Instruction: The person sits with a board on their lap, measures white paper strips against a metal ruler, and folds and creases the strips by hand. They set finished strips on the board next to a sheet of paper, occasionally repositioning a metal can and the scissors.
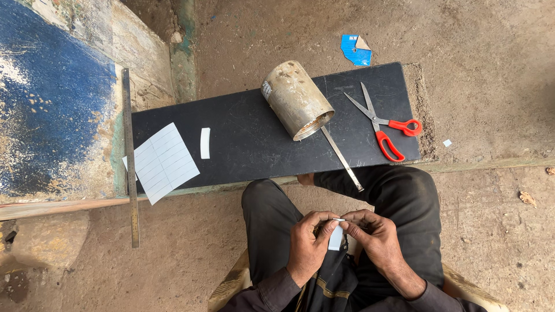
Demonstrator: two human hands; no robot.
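My left hand (307, 242) and my right hand (376, 237) meet over my lap, both pinching a small white strip (336, 237) between fingertips. The strip hangs down between the hands. Ahead of my knees lies a black board (248, 144). On the board rest a tipped metal can (296, 99), a thin metal rod (341, 158) sticking out from under the can, red-handled scissors (384, 124), a loose white strip (204, 143), and a white sheet (163, 162) ruled into rows of strips at its left end.
A long steel ruler (130, 156) lies across the board's left end onto the dirt floor. A blue torn packet (355, 49) sits beyond the board. A blue-and-white painted wall (52, 98) rises on the left. Small white scraps dot the ground at right.
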